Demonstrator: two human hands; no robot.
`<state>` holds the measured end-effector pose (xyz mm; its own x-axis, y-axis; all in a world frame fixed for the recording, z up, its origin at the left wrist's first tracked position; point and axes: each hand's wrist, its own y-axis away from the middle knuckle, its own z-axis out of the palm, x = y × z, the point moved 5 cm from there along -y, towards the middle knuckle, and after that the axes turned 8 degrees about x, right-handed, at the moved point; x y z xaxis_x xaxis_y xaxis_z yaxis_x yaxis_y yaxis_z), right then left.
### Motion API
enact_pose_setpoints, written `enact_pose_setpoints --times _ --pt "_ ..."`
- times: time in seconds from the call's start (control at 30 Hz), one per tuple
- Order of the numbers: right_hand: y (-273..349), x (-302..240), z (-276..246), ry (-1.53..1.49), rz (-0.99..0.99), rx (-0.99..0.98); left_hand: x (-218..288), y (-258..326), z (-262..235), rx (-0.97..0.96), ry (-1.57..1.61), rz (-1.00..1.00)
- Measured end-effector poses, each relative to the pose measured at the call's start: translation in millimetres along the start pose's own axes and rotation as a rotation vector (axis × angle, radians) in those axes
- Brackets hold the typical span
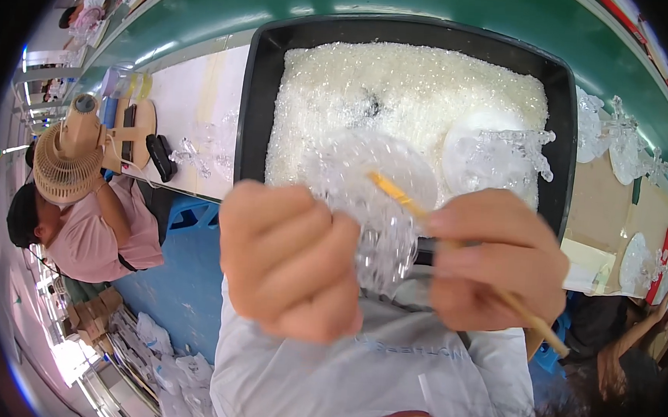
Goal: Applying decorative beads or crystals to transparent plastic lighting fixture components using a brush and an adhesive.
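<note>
Two hands are filling the middle of our view. Our left hand point(291, 261) is clenching into a fist around the edge of a clear, glittering round ornament point(372, 203), which is sitting just at three o'clock of those knuckles and touching them. Our right hand point(499, 261) is gripping a thin yellow stick point(454, 243), whose tip is pointing toward ten o'clock onto the ornament. At twelve o'clock from both hands we are seeing a black tray point(254, 112) heaped with white granules point(402, 90), with a second clear piece point(498, 153) lying on them. At three o'clock, a red upright rectangular package point(664, 263) is standing on brown cardboard point(602, 202). At nine o'clock, a beige fan point(68, 154) is standing beside a seated person point(99, 228).
</note>
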<state>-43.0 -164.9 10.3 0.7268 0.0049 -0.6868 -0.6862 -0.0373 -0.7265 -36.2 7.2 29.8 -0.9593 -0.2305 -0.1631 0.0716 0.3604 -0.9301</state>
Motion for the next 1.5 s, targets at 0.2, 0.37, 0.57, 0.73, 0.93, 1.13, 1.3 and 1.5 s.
enact_pose_setpoints --times 0.2,0.37,0.57,0.73,0.93,1.13,1.3,1.5 --pt "33.7 -9.2 -32.2 -0.017 -0.214 0.466 -60.8 3.9 2.7 0.073 -0.274 -0.448" --pt "48.0 0.7 -6.2 -0.104 -0.115 0.212 -73.9 23.2 -0.4 -0.006 -0.454 -0.902" --pt "39.9 8.5 39.9 0.032 -0.118 0.051 -68.9 -3.6 6.5 -0.147 -0.599 -1.1" --pt "35.6 9.4 47.2 0.213 -0.128 0.01 -65.1 -8.1 7.5 -0.097 -0.587 -1.045" --pt "36.1 12.9 48.9 0.272 -0.155 0.033 -64.5 -8.8 5.2 -0.135 -0.573 -1.12" --pt "35.3 12.6 49.7 0.272 -0.137 -0.011 -70.0 18.3 -5.2 -0.044 -0.535 -0.933" --pt "35.9 8.0 45.0 0.235 -0.146 -0.07 -66.9 18.9 -6.9 0.011 -0.5 -0.903" --pt "54.8 -10.1 -1.8 0.015 -0.319 0.208 -62.7 14.0 -12.3 0.11 -0.499 -0.731"
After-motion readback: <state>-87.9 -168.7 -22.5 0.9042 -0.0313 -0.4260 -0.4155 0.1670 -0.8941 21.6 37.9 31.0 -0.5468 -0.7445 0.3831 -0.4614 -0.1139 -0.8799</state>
